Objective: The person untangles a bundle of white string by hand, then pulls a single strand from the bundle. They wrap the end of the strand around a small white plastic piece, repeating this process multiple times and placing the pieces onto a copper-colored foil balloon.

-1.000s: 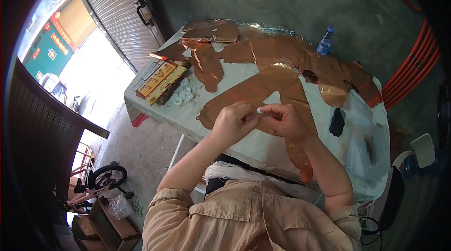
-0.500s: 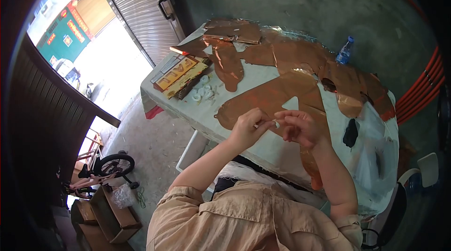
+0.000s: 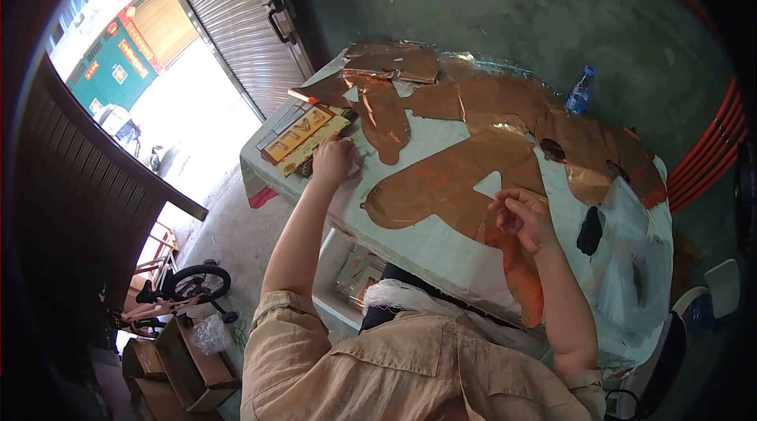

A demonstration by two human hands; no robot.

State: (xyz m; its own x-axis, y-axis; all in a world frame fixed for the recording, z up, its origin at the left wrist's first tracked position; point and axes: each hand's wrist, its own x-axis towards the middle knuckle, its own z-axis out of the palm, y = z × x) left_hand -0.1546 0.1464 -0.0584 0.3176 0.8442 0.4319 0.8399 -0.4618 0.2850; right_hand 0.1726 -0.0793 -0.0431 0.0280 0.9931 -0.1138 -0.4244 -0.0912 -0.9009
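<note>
My left hand (image 3: 335, 159) is at the left part of the table, beside the printed "FALL" sheet (image 3: 303, 137), over the spot of the small white rings. Its fingers point away from the camera and are mostly hidden. My right hand (image 3: 523, 220) hovers over the large copper-coloured foil piece (image 3: 434, 180), near its white triangular gap, palm turned inward. Its fingers are partly curled and apart, with nothing visible between them. More copper foil pieces (image 3: 505, 98) spread across the far side of the table.
The table (image 3: 465, 263) has a pale cloth. A blue-capped bottle (image 3: 579, 91) stands at the far right. A black object (image 3: 589, 228) and clear plastic bags (image 3: 631, 271) lie on the right. A bicycle (image 3: 197, 283) and cardboard boxes (image 3: 193, 362) are on the floor at left.
My left hand has moved from beside my right hand, over the large foil, to the small rings at the left. My right hand has shifted slightly right and down.
</note>
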